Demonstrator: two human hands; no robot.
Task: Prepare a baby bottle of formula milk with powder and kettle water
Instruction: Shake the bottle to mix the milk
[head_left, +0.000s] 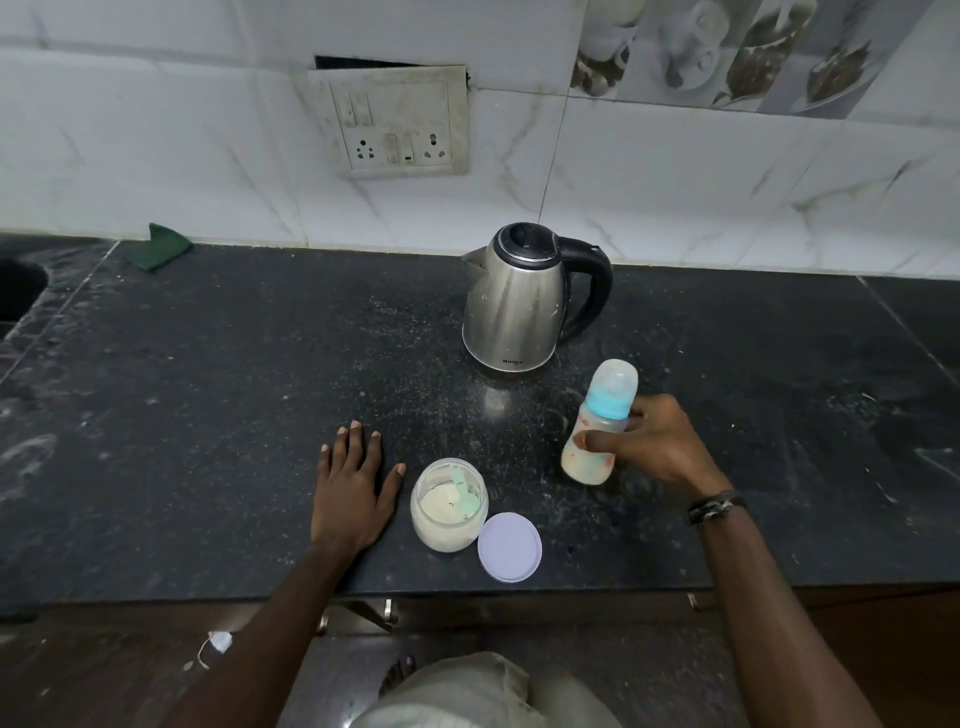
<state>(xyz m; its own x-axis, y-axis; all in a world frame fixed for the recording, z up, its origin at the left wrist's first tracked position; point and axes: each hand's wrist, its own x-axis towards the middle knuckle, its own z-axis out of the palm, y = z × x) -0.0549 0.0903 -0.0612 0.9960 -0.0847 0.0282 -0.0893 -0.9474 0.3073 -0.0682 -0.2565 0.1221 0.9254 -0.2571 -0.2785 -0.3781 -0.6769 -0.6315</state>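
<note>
Nearest to you, a round lavender lid lies flat on the black granite counter, close to the near edge and touching the right side of the open glass jar. That jar stands upright and holds pale formula powder, with a light green scoop resting inside on the powder.

Just left of the jar, your left hand lies palm down on the counter, fingers straight and spread, holding nothing; the thumb points toward the jar without touching it.

To the right and a little farther off, your right hand grips the baby bottle, thumb across its front and fingers curled round the far side. You wear a dark band on that wrist. The bottle is tilted, its top leaning right and away, with a blue collar and a clear cap over the teat, and milky liquid fills its lower part. Whether its base touches the counter you cannot tell from this view.

Farther back, beyond the bottle and slightly left of it, the steel electric kettle stands upright with its lid closed, spout to the left and black handle to the right.

At the far left, against the white tiled wall, a folded green cloth lies on the counter. A socket panel hangs on the wall above.
</note>
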